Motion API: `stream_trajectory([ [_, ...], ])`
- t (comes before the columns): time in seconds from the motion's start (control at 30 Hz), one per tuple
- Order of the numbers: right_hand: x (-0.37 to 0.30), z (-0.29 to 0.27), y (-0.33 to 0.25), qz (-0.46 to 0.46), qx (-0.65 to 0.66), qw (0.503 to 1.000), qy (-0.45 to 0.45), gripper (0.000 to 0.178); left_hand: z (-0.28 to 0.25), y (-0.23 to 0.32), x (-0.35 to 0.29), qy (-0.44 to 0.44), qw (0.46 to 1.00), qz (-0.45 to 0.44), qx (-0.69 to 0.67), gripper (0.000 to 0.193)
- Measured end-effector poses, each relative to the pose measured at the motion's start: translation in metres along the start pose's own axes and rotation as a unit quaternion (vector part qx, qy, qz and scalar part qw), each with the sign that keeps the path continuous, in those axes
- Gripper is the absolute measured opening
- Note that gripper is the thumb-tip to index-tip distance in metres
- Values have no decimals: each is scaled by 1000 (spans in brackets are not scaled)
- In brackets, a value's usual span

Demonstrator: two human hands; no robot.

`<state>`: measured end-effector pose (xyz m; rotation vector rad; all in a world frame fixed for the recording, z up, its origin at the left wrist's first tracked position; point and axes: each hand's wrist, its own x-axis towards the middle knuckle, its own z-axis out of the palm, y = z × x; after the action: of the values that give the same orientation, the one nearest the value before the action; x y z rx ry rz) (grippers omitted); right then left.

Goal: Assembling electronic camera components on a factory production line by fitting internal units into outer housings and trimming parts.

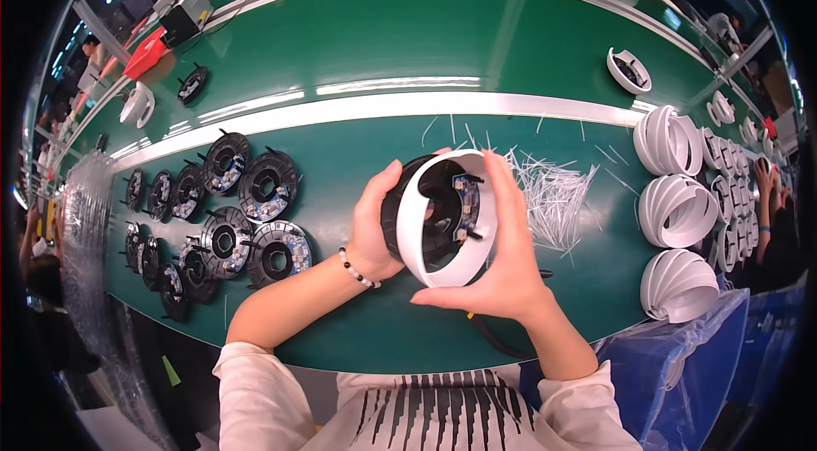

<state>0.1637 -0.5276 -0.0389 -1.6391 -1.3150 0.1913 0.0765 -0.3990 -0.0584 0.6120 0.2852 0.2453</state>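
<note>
At frame centre I see both hands closed on one assembly: my left hand (374, 225) grips the black round module (430, 213) from its left side, while my right hand (502, 259) wraps the white ring housing (425, 259) fitted around it, fingers fully curled on the rim. Left of this, rows of black round modules (255, 221) lie on the green bench (383, 51). Right of centre lies a heap of white cable ties (553, 196); beyond, stacked white housings (681, 213).
</note>
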Motion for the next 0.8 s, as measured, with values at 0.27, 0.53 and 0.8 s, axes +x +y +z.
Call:
stream_trajectory([
  [0.27,1,12,-4,-10,-121,992,36,124,13,-12,-1,-77,995,30,-52,66],
  [0.53,8,-5,0,-61,-122,989,-51,123,-1,-8,-1,-43,999,-11,-16,62],
  [0.8,8,-7,3,-39,-78,996,-34,118,4,-10,-1,-62,998,25,-19,64],
])
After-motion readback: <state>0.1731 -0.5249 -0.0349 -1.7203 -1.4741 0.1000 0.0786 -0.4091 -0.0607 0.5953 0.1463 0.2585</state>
